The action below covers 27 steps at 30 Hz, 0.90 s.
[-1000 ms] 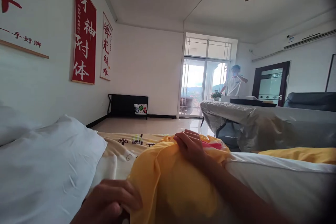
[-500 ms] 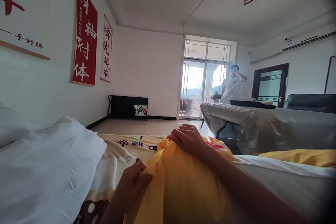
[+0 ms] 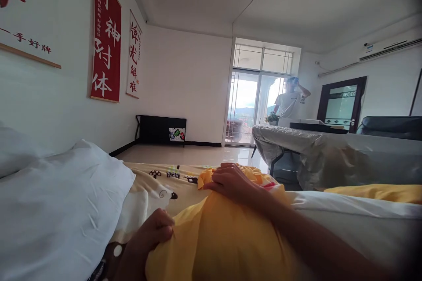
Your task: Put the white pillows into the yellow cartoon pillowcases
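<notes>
A yellow cloth (image 3: 224, 237) lies bunched over a white duvet (image 3: 356, 224) on the bed in front of me. My left hand (image 3: 148, 239) is closed on the cloth's near left edge. My right hand (image 3: 231, 181) rests further off on the cloth's far end, fingers curled and pinching the fabric. Under the cloth lies a cream sheet (image 3: 158, 184) with small cartoon prints.
A white pillow (image 3: 56, 206) fills the left foreground against the wall. A table under a plastic cover (image 3: 316, 149) stands to the right, a dark sofa (image 3: 392, 125) behind it. A person in a white shirt (image 3: 292, 101) stands by the balcony door. A black rack (image 3: 161, 129) stands against the far wall.
My left hand has slid back toward me along the cloth's edge, still gripping it. My right hand has shifted a little left at the far end. The standing person has straightened.
</notes>
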Motion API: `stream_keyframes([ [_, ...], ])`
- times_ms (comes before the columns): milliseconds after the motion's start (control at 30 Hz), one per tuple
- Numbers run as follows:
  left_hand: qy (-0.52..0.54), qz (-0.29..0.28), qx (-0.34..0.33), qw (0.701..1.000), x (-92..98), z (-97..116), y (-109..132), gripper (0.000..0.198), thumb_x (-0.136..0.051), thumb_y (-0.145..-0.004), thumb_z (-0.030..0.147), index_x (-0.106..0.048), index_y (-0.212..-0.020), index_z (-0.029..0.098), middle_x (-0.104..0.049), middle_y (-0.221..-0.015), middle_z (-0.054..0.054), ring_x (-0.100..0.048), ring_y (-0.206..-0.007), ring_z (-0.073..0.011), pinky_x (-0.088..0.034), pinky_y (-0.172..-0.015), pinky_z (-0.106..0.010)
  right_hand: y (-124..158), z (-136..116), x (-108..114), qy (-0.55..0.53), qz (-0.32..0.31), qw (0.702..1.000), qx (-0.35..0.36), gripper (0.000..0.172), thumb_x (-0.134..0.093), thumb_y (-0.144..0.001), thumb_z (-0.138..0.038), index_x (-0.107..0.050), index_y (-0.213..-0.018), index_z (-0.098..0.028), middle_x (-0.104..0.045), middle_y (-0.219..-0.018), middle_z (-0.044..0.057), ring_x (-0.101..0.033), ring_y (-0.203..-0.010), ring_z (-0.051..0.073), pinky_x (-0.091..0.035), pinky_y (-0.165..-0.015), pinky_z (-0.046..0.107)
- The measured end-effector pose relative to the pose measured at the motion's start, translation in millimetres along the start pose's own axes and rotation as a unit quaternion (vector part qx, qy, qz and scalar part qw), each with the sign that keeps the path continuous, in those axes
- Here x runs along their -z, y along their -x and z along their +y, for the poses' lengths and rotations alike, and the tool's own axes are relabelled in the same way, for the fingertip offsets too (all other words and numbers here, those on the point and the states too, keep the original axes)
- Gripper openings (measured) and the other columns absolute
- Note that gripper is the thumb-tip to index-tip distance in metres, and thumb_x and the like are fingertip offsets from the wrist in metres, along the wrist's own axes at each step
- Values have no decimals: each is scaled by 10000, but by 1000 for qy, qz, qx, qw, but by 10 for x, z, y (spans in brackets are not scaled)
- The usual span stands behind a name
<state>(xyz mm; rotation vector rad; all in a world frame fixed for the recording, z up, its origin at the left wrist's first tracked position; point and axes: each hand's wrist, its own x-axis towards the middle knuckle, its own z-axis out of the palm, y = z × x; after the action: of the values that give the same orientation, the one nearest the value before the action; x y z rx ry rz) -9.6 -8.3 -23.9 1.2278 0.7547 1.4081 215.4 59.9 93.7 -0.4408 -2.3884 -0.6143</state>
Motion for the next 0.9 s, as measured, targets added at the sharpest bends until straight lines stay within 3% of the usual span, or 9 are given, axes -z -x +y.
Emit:
stream_keyframes([
  [133, 35, 87, -1, 996, -52, 136, -104, 530, -761, -487, 637, -529, -503, 161, -450, -469, 31, -384, -462, -85, -353, -476, -222, -2, -423, 233, -48, 0, 992, -114, 380, -469, -920, -404, -498, -608, -191, -560, -577, -11, -471, -576, 116, -362, -681, 267],
  [233, 3, 53, -55, 997, -118, 244, -68, 463, -732, -586, 579, -546, -512, 161, -504, -576, 7, -430, -537, -102, -385, -517, -231, 55, -816, 268, -74, -30, 993, -91, 193, -598, -813, -388, -549, -843, -204, -632, -809, 29, -532, -748, 163, -392, -748, 296],
  [333, -143, -14, -154, 978, -161, 385, 30, 376, -660, -721, 438, -555, -489, 161, -521, -633, -23, -479, -633, -138, -418, -599, -249, 107, -982, 68, -104, -66, 991, -51, 92, -557, -825, -282, -526, -821, -195, -616, -796, 14, -521, -703, 134, -389, -683, 257],
  [400, -219, -19, -185, 958, -153, 485, 99, 330, -623, -755, 402, -571, -525, 171, -536, -645, -29, -509, -675, -160, -432, -648, -258, 105, -914, -89, -134, -65, 988, -49, 113, -495, -863, -236, -512, -759, -195, -592, -730, -11, -493, -633, 103, -352, -598, 223],
  [467, -249, 44, -196, 947, -98, 560, 170, 264, -576, -784, 429, -630, -680, 192, -584, -725, -33, -540, -751, -179, -445, -718, -267, 66, -728, -176, -148, -37, 986, -68, 185, -459, -881, -231, -495, -704, -194, -566, -682, -25, -451, -589, 87, -308, -556, 214],
  [567, -306, 94, -176, 931, 39, 582, 280, 316, -537, -802, 454, -631, -1012, 239, -633, -984, -55, -554, -912, -209, -450, -844, -301, -36, -349, -150, -106, 1, 980, -171, 254, -444, -853, -202, -417, -601, -186, -498, -592, -38, -366, -544, 89, -249, -538, 227],
  [700, -400, -12, -133, 907, -13, 395, 284, 907, -737, -591, 397, -327, -1398, 345, -432, -1402, -66, -451, -1202, -328, -480, -870, -406, -175, -12, -16, -70, -3, 945, -321, 190, -496, -763, -198, -420, -589, -189, -491, -572, -39, -346, -554, 103, -229, -538, 235],
  [767, -431, 68, -178, 882, -209, 237, 168, 1010, -733, -592, 353, -202, -1450, 315, -349, -1463, -92, -393, -1266, -357, -425, -944, -486, -224, -20, 21, -106, 7, 929, -354, 98, -534, -745, -231, -502, -658, -198, -556, -631, -30, -420, -603, 117, -275, -564, 232],
  [900, -427, 240, -337, 804, -487, -13, -121, 583, -477, -832, 232, -317, -1393, 230, -445, -1397, -121, -444, -1258, -275, -357, -1011, -467, -229, -302, 82, -260, -14, 915, -309, 141, -585, -711, -209, -605, -850, -208, -651, -813, -11, -555, -749, 148, -400, -673, 247],
])
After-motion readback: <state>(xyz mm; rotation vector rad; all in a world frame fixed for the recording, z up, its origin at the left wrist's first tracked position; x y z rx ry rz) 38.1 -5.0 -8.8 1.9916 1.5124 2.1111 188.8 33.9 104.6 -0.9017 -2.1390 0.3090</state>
